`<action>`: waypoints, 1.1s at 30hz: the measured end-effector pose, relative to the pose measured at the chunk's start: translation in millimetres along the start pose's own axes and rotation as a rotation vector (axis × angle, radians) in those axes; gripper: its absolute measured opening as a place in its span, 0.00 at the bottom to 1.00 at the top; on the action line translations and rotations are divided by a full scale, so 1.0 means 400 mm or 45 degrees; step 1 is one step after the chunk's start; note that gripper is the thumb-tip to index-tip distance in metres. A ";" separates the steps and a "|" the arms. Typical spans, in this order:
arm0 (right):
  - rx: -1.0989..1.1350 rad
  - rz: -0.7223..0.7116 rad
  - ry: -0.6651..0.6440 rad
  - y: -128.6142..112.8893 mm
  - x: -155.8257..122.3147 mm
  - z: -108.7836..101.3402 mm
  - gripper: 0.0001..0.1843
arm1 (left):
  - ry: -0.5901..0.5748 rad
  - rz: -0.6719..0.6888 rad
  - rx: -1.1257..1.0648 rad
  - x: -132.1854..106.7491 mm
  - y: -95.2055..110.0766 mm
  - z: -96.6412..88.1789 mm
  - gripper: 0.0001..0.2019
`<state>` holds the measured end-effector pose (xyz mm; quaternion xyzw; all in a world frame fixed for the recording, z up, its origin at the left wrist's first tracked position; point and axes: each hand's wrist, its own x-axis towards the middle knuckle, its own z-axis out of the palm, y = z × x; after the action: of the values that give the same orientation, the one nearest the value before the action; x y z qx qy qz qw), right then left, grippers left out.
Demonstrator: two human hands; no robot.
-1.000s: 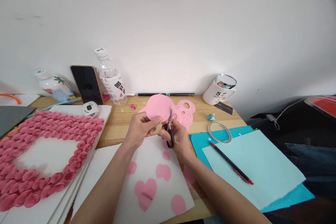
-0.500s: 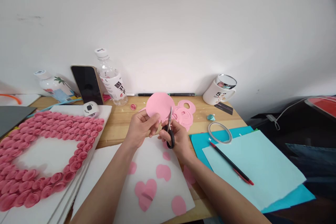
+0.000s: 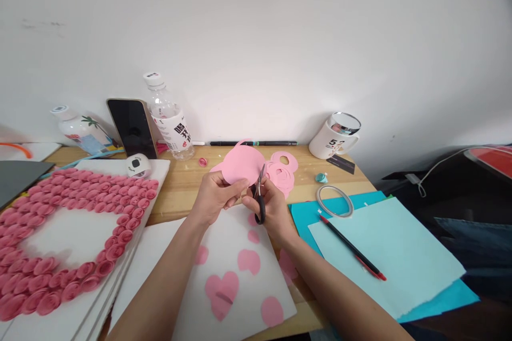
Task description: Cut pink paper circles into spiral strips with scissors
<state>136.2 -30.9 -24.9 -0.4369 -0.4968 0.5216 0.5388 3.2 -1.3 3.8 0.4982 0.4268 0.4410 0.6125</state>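
Note:
A round pink paper disc (image 3: pixel 242 164) is pinched between the thumb and fingers of my left hand (image 3: pixel 215 195). My right hand (image 3: pixel 272 208) holds small scissors (image 3: pixel 260 200) with dark handles, their blades pointing up at the disc's right edge. Whether the blades touch the paper I cannot tell. Behind my right hand lies a pile of pink paper rings (image 3: pixel 283 173). Below both hands is a white sheet (image 3: pixel 240 319) with pink cut-outs, among them a heart shape (image 3: pixel 222 294) and a circle (image 3: pixel 272 311).
To the left stands a board covered with pink paper roses (image 3: pixel 116 251). A phone (image 3: pixel 133 128), a plastic bottle (image 3: pixel 172 122) and a mug (image 3: pixel 334 136) stand by the wall. On the right lie blue paper (image 3: pixel 400 261), a pen (image 3: pixel 352 248) and a tape roll (image 3: pixel 335 201).
The pink disc has tilted and dropped slightly, and a thin strip now shows above it. My left thumb has shifted right along its lower edge, closer to the scissors.

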 end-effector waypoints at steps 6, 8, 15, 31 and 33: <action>0.007 0.032 0.001 -0.006 -0.002 0.001 0.19 | 0.012 0.025 0.017 0.001 -0.001 -0.002 0.15; 0.012 0.042 0.000 -0.007 -0.002 0.001 0.19 | 0.015 0.036 0.023 0.001 -0.003 -0.004 0.16; 0.042 0.088 0.017 -0.005 -0.003 0.002 0.18 | 0.049 0.022 0.015 0.004 -0.006 -0.009 0.14; 0.010 0.173 0.041 0.004 -0.008 0.012 0.17 | 0.063 0.006 -0.213 0.002 0.015 -0.005 0.11; 0.008 0.151 0.033 0.012 -0.009 0.015 0.17 | 0.078 0.005 -0.209 0.002 0.012 -0.002 0.12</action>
<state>129.8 -34.6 -29.2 -0.4706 -0.4614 0.5484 0.5147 1.9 0.1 8.5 0.4335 0.4067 0.4908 0.6370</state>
